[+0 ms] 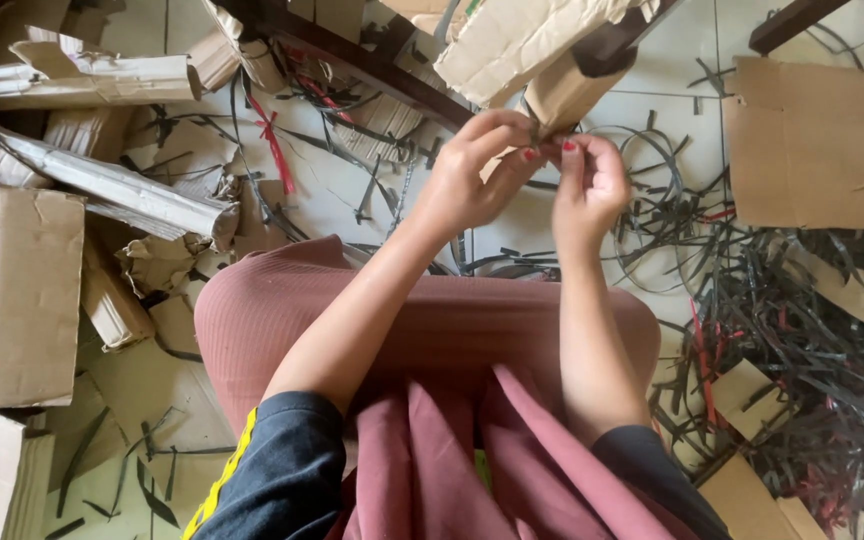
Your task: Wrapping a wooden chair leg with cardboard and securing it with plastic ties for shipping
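Head view: rolled cardboard piece [564, 92] is pinched by both hands.
Left hand [472, 175]: fingertips closed on cardboard.
Right hand [590, 185]: same.
Floor: black straps [802, 330] are scattered.

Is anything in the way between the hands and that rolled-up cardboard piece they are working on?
Nothing visible is. The left hand and right hand are already up at the lower end of the cardboard roll, fingertips pinching there. The black straps lie on the floor below, off to the side.
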